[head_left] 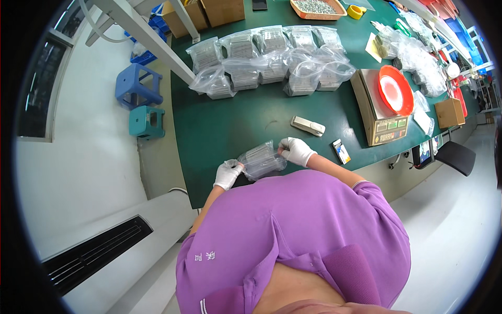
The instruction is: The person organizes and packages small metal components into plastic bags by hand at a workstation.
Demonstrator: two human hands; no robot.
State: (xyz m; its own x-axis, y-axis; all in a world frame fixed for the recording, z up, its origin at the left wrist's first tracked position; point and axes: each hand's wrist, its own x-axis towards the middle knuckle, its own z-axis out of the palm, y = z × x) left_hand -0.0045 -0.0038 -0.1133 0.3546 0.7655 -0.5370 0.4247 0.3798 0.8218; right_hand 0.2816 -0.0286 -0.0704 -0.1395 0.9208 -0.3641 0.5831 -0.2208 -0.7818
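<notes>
A clear plastic bag (260, 160) packed with a row of thin grey metal-looking pieces lies on the green table (235, 125), near its front edge. My left hand (228, 174), in a white glove with bare fingertips, pinches the bag's left end. On the other side my right hand (297, 152), gloved the same way, has its fingers closed at the bag's right edge. Beyond the bag rests a pale stapler (308, 126). To the right of my right hand is a small white, yellow and dark box (341, 151).
Several similar filled bags (272, 68) stand in two rows toward the back. At the right a scale (368, 104) carries an orange-red dish (396, 90). An orange tray (319, 7) of small metal parts sits at the far edge. Stools (138, 83) stand left of the table.
</notes>
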